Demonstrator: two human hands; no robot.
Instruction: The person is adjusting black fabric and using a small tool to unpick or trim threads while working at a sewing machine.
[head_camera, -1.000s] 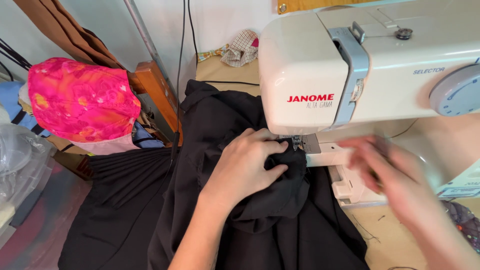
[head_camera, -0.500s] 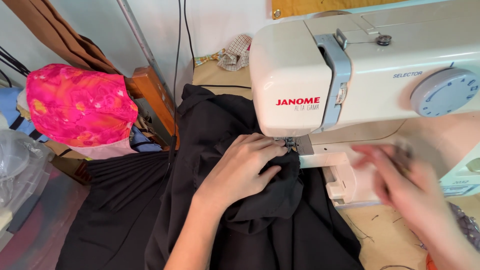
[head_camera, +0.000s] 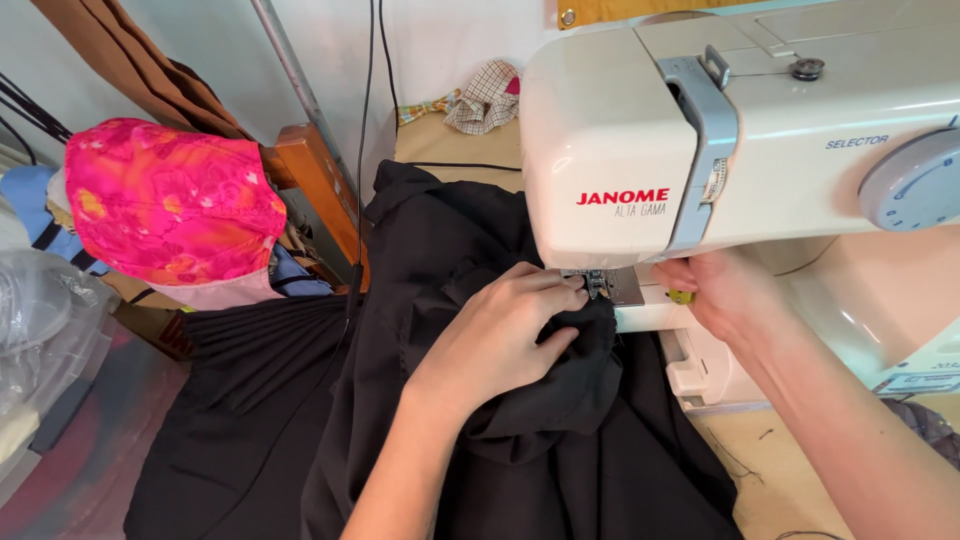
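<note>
A cream sewing machine (head_camera: 640, 140) with a pale blue dial stands on the table at the right. Black fabric (head_camera: 450, 260) is bunched under its presser foot (head_camera: 598, 283) and drapes off the table to the left. My left hand (head_camera: 505, 335) lies flat on the bunched fabric, its fingertips just left of the presser foot. Under the machine's arm, my right hand (head_camera: 725, 293) has reached in right of the needle area, its fingers closed around a small yellow object (head_camera: 682, 296). What that object is I cannot make out.
A bright pink patterned cloth (head_camera: 170, 205) covers something at the left, beside a wooden chair frame (head_camera: 318, 185). A checked cloth scrap (head_camera: 487, 97) lies at the back of the table. Cables hang down the wall. Clear plastic bags (head_camera: 40, 330) sit at far left.
My right hand has moved from the lower right up and left, under the machine's arm beside the presser foot. My left hand has stayed on the fabric.
</note>
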